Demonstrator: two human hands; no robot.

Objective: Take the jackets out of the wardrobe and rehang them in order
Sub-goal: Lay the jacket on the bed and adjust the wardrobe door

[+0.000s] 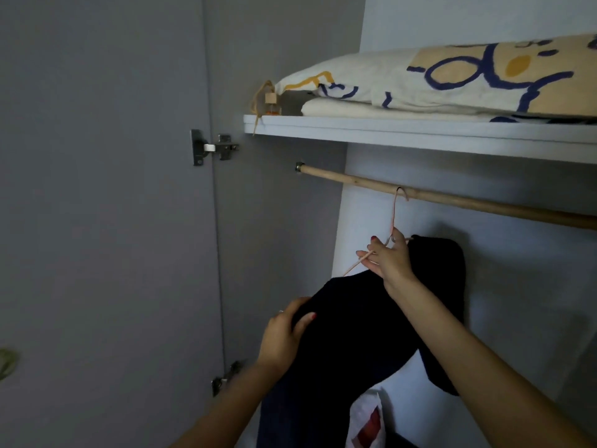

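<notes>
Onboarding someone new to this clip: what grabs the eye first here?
Centre frame, a dark jacket hangs half-draped on a thin pink hanger hooked over the wooden rail. The right hand pinches the hanger's neck; the left hand grips the jacket's shoulder. Above, patterned bedding fills the white shelf.

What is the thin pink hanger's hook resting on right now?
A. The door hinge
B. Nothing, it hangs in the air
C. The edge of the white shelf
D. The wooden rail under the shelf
D: the hanger hooks over the wooden rail, while the right hand grips it lower down.
</notes>
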